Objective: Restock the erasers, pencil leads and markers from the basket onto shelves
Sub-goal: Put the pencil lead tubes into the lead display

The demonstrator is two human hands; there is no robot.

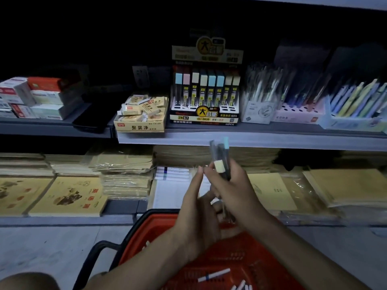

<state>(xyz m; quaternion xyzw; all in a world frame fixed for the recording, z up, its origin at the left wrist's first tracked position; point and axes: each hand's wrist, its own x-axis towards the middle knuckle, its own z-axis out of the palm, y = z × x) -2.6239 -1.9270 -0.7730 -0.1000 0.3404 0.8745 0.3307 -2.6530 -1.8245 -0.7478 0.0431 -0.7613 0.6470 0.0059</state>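
Dim shelf (272, 141): right hand (236, 189) grip is pinching bunched lead tubes (219, 162), left hand (194, 216) spread. The loosely bunched tubes are likely risking a slip.

Stationery aisle, dim light. Worker's left hand (195, 214) and right hand (234, 191) bare, fingers slender. Left forearm (136, 268) and right forearm (303, 248) bare from wrist to picture's lower edge, slim in build. Rounded bare form (27, 281) at lower left corner, possibly knee; too dark to tell.

Dim light catches the upper shelf's (251, 139) front edge; its back goes black, pens (356, 99) at its right end blurred.
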